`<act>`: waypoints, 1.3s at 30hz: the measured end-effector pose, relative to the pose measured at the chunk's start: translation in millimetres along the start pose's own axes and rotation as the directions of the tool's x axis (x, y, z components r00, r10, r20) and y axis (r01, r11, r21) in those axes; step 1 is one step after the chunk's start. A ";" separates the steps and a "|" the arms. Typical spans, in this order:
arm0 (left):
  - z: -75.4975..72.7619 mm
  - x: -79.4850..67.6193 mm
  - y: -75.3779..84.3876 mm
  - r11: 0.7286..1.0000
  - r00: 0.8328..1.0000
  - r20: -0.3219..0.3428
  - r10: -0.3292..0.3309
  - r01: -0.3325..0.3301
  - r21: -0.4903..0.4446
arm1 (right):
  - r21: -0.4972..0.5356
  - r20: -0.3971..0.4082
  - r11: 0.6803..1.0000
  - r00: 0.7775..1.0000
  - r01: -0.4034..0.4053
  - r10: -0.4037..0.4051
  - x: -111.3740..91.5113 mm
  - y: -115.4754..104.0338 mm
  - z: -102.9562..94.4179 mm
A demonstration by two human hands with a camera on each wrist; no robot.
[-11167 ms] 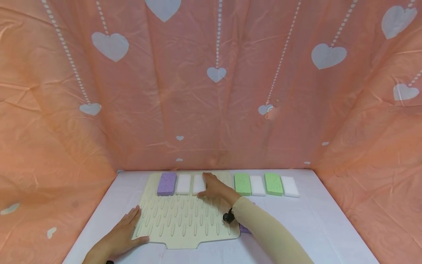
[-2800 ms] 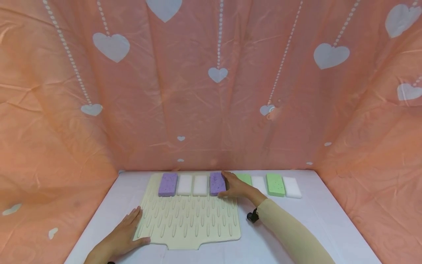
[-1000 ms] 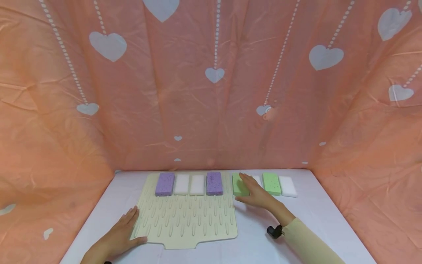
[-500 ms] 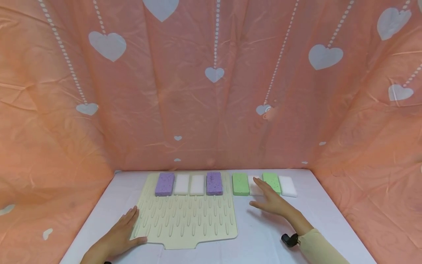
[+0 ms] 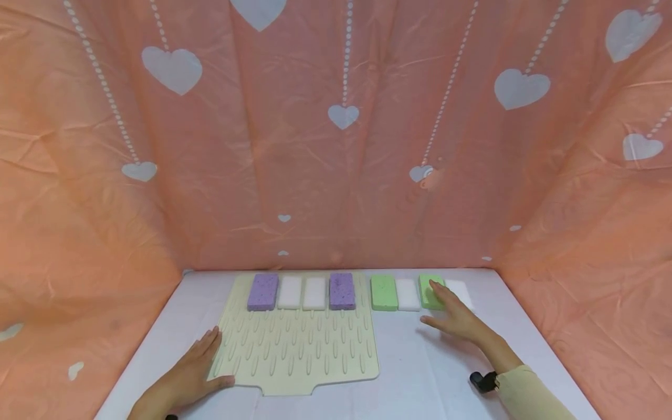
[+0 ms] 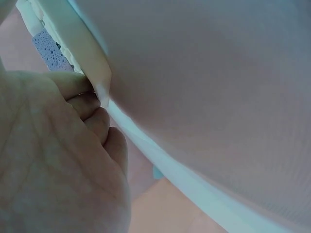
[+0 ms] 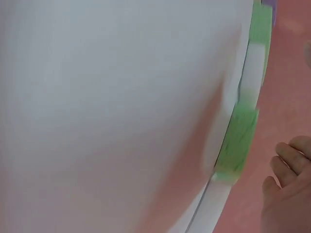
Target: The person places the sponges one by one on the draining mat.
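A cream ribbed mat (image 5: 294, 344) lies on the table with a row along its far edge: a purple sponge (image 5: 262, 291), two white sponges (image 5: 314, 293) and another purple sponge (image 5: 342, 291). My left hand (image 5: 186, 370) rests at the mat's left edge, fingers extended and thumb at the near left corner. To the right of the mat, my right hand (image 5: 457, 318) hovers with nothing in it, its fingers overlapping the right-hand green sponge (image 5: 427, 296) and the last white sponge (image 5: 463, 293). In the right wrist view its fingers (image 7: 289, 158) show apart from the sponges.
Another green sponge (image 5: 384, 293) and a white sponge (image 5: 408, 294) continue the row beyond the mat. A white cloth covers the table (image 5: 404, 379). Behind and at both sides hangs an orange-pink curtain (image 5: 336, 192) with white hearts.
Between the oldest frame and now, the right hand set a second purple sponge at the row's right end on the mat. It then let go and moved right, past the green sponges. Left hand stays put.
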State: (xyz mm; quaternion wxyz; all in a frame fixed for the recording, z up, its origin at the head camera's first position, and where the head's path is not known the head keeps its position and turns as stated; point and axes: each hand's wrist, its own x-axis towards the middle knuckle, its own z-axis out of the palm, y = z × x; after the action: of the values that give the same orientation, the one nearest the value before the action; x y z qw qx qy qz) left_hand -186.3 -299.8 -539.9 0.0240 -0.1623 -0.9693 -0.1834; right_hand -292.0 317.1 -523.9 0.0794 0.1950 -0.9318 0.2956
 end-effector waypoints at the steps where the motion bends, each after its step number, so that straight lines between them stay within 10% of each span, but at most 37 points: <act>1: -0.4 0.2 0.2 1.000 1.000 -0.002 0.004 -0.004 0.005 | -0.007 0.000 1.000 1.000 -0.014 0.014 0.1 4.3 -2.6; 21: -0.3 -0.2 0.3 1.000 1.000 0.015 -0.010 0.011 -0.008 | -0.037 0.050 0.984 0.983 -0.172 0.174 3.8 67.8 -35.1; 39: -2.9 -0.3 2.8 1.000 1.000 0.014 0.006 -0.006 -0.002 | 0.052 0.154 0.964 0.956 -0.259 0.249 4.7 81.8 -41.4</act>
State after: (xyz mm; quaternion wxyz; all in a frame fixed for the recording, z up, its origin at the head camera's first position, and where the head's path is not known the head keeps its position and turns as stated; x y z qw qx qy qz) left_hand -185.1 -298.5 -536.2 0.0174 -0.1664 -0.9688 -0.1829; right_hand -328.5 401.0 -531.5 -0.0345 0.0974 -0.9413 0.3214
